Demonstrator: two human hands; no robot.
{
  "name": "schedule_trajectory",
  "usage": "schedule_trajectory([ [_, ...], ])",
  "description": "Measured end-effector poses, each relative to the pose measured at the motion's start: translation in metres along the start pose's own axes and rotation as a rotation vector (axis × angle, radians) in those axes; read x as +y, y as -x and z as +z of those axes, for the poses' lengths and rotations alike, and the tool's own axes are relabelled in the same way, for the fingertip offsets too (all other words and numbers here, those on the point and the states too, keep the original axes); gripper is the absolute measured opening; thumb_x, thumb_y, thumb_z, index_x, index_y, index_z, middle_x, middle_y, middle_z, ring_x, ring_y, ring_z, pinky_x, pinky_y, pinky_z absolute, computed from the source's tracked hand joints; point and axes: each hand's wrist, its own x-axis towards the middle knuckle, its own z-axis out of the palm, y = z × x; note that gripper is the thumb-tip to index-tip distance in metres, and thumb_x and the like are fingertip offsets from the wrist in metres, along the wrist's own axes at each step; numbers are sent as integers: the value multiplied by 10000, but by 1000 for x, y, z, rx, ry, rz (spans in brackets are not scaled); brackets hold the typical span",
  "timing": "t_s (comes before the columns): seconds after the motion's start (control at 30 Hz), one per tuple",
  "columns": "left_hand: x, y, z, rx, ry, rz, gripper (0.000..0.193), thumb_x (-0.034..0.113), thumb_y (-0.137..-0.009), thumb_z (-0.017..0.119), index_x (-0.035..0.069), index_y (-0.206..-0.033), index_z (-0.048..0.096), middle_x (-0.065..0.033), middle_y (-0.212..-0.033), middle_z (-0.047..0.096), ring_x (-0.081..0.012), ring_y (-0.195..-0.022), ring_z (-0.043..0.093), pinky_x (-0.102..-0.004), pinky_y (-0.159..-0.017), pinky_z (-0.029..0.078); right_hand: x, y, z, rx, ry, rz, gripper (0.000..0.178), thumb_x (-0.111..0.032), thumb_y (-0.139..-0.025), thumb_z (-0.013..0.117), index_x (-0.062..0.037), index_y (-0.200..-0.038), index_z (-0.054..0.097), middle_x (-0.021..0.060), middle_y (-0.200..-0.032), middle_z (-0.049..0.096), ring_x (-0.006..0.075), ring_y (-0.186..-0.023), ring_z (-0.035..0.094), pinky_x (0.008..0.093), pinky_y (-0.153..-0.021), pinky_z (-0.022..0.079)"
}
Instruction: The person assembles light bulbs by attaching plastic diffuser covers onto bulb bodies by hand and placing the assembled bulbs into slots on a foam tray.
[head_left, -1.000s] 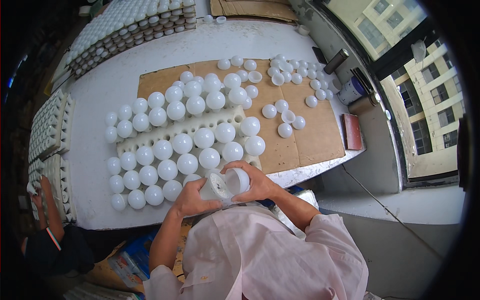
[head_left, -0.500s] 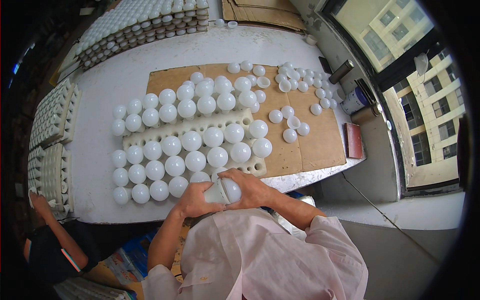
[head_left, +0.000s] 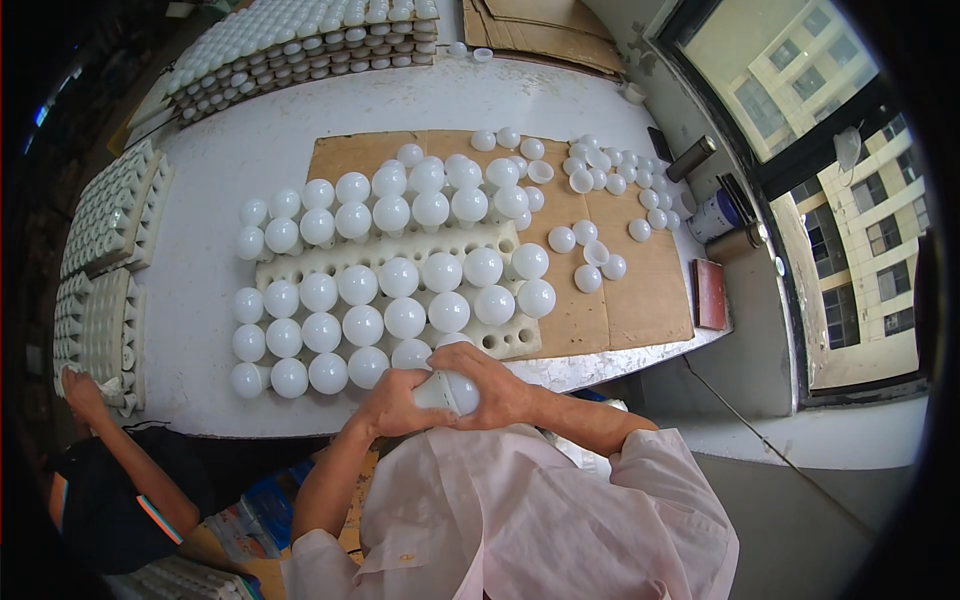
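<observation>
Close to my body, both hands are closed on one white light bulb (head_left: 460, 394). My left hand (head_left: 395, 403) grips its white base, while my right hand (head_left: 492, 386) wraps over the milky round dome. The bulb lies tilted, dome toward the right; its lower parts are hidden by my fingers. Just beyond, rows of similar bulbs (head_left: 404, 318) stand dome-up in a pale tray with holes (head_left: 390, 258). A few holes at its near right corner hold nothing.
Loose white domes (head_left: 588, 278) lie on flat cardboard (head_left: 640, 300) at the right. Stacked bulb trays (head_left: 310, 60) stand far left, other trays (head_left: 110, 210) at the left edge. A person's hand (head_left: 85, 395) works there. Bottles (head_left: 715, 215) and a red box (head_left: 709, 295) line the window side.
The view has shifted slightly, so the table appears displaced to the right. My right hand has closed further over the dome; both hands still hold the bulb.
</observation>
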Motion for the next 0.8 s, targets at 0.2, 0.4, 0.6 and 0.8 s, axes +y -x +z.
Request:
schedule_trajectory([
  [0.2,6,2,6,13,141,189,566,358,-638,812,-36,-1006,639,-134,-921,682,-186,-832,649,-323,-778,503,-1,2,0,58,-114,-116,649,-92,-582,786,-35,-1166,508,136,-1086,522,310,-1030,505,391,-879,443],
  [0.4,-2,-4,13,-68,225,97,486,343,-744,720,-45,-1020,622,-120,-853,655,-175,-785,636,-301,-676,515,4,6,-1,45,-115,-144,599,-90,-578,793,-50,-1118,537,121,-1062,524,292,-989,520,379,-854,454],
  [0.6,-8,-13,23,-60,373,23,487,379,-750,691,-45,-985,648,-108,-696,645,-142,-568,612,-281,-548,486,5,7,-4,33,-88,-119,610,-95,-577,801,-53,-1125,535,124,-1067,525,289,-992,520,379,-847,459],
  [0.8,3,-17,22,-15,245,-17,484,380,-701,686,-66,-887,658,-110,-645,635,-164,-575,617,-286,-547,493,9,6,-4,114,-98,-189,568,-69,-556,784,-44,-1073,551,117,-1009,542,284,-935,534,382,-796,460],
])
